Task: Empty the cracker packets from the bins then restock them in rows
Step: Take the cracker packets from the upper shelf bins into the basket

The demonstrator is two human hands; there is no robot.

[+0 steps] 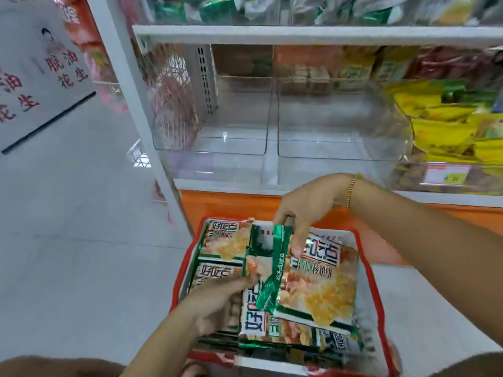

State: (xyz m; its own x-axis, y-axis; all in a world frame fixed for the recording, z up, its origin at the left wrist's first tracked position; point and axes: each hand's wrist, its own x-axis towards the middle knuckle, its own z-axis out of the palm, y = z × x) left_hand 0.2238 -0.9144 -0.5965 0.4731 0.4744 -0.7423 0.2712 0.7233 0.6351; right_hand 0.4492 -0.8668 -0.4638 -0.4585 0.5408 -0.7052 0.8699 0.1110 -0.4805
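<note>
The right hand point(304, 210) comes in from the right with the forearm sloping down across the frame, a thin gold bracelet point(350, 190) on the wrist, and the wrist bent so the fingers point down. Its thumb and curled fingers pinch the top end of a green-edged foil cracker packet point(275, 268), which stands on its edge, tilted, above the pile. The left hand point(217, 303) reaches up from the lower left, back of the hand upward. Its thumb lies stretched along a small orange-faced packet point(257, 263) and presses on it. The other fingers are tucked under the packets, out of sight, so the hold reads as a pinch. Both hands work over a red-rimmed white plastic basket point(183, 270) that sits low in front of the person and is heaped with flat cracker packets point(318, 281), white, orange and green, lying at mixed angles. Above it, on the white metal shelf point(299, 32), two clear plastic bins point(209, 142) stand side by side with nothing in them. A bin of yellow snack bags point(446, 126) stands just beside them on the right.
</note>
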